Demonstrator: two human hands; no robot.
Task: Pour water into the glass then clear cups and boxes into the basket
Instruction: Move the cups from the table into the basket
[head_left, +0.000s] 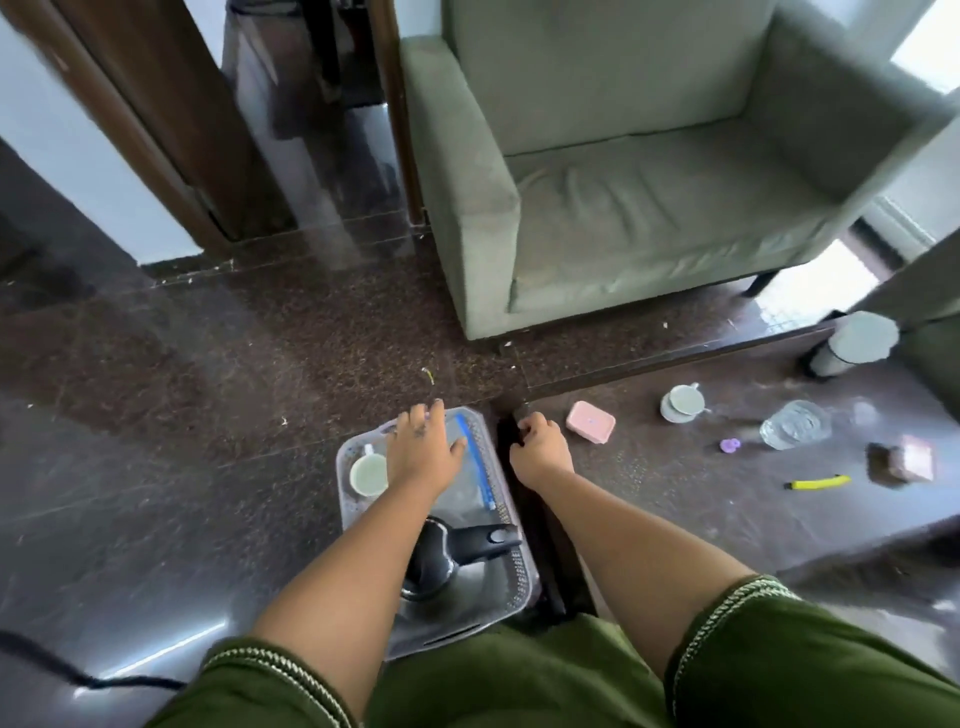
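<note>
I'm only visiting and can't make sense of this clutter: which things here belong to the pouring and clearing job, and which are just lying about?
Part of the job:
basket
black kettle
glass
cup in the basket
cup on the table
pink box
box at the table's right

Just lying about:
armchair
yellow stick-like item
small purple item
blue stick in the basket

Basket: my left hand (423, 449) reaches over the basket (511, 561); kettle (447, 558) fills its near end, cup (368, 474) its left side.
Table edge: my right hand (540, 447) sits there.
Table (675, 499): open stretch between pink box (590, 422) and glass (795, 423).
Beyond: armchair (623, 208) blocks.
</note>
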